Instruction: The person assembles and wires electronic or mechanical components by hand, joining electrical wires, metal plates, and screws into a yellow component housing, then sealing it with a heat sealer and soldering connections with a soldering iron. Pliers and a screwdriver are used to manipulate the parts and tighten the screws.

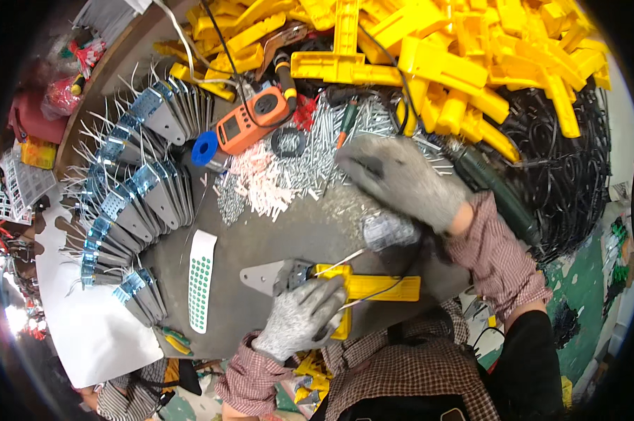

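The yellow part (384, 283), on the table (296, 231) beside the bracket (259, 278), looks light, stiff and slick, best held by its bare bar (408, 288); the left hand (297, 317) has fingers curled closed on its crosspiece (343, 327), while the right hand (405, 175) hovers by the screws (317, 158), its bent fingers' grip impossible to tell.

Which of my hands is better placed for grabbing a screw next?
Probably your right hand: it is at the screws, while your left hand is on the yellow part.
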Demonstrator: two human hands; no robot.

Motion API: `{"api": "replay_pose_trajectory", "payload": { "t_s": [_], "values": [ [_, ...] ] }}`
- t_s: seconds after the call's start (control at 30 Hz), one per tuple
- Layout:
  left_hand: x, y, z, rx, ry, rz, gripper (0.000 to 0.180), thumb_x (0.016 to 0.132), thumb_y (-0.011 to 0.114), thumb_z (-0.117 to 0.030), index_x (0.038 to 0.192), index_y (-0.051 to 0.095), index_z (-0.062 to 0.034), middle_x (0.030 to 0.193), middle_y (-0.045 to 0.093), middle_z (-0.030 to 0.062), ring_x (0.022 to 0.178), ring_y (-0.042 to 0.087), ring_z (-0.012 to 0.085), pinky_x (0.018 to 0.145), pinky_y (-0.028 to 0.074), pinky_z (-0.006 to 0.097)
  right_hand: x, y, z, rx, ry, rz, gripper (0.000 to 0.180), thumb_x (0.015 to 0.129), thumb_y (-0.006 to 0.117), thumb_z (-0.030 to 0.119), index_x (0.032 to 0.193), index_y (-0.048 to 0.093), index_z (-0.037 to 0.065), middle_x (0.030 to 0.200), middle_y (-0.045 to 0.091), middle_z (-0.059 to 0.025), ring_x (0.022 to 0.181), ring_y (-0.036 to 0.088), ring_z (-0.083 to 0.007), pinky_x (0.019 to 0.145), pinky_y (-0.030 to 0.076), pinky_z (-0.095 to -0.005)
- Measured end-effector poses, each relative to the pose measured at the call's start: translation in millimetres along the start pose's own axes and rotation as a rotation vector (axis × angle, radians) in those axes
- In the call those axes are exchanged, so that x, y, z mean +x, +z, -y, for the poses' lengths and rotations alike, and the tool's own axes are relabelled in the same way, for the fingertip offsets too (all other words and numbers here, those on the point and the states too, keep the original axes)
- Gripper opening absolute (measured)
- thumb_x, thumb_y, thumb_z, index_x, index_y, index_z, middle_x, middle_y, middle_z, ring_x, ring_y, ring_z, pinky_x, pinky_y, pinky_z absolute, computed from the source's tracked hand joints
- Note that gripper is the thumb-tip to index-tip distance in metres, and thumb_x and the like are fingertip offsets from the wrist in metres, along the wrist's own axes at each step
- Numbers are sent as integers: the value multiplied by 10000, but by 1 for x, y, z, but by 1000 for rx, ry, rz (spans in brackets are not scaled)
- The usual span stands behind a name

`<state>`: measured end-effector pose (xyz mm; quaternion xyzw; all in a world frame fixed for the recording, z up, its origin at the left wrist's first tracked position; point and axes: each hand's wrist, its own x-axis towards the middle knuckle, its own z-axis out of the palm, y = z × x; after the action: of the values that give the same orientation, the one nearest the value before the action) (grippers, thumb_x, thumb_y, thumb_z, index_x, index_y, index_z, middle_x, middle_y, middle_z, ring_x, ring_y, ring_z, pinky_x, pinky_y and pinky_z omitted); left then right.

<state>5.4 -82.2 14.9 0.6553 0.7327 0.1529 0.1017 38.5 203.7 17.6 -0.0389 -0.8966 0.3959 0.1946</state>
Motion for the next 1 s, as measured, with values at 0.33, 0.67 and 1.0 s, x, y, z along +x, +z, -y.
{"api": "replay_pose_trajectory", "payload": {
  "t_s": [0.33, 0.67, 1.0],
  "values": [
    [-12, 15, -5, 167, -310, -300, 378, 706, 662, -135, 1074, 635, -55, 1166, 627, 125, 1095, 565, 343, 1066, 330, 590, 64, -42, 1, -952, -524, 189, 121, 820, 607, 133, 923, 660, 99, 933, 618, -109, 875, 666, -291, 746, 541, -414],
    [-18, 44, -3, 159, -310, -458, 437, 688, 731, -258, 1072, 656, -63, 1145, 571, 80, 1156, 503, 289, 1066, 315, 609, 9, -16, 102, -283, -347, 283, 179, 849, 715, 186, 942, 617, 69, 824, 636, -119, 689, 654, -310, 600, 524, -374],
    [-21, 44, -4, 67, -250, -439, 546, 640, 742, -293, 1103, 667, -14, 1167, 636, 138, 1126, 557, 324, 1028, 391, 576, -15, 35, 96, 5, -177, 281, 261, 815, 799, 182, 960, 610, 76, 746, 639, -78, 636, 656, -232, 571, 523, -332]
  ]
}}
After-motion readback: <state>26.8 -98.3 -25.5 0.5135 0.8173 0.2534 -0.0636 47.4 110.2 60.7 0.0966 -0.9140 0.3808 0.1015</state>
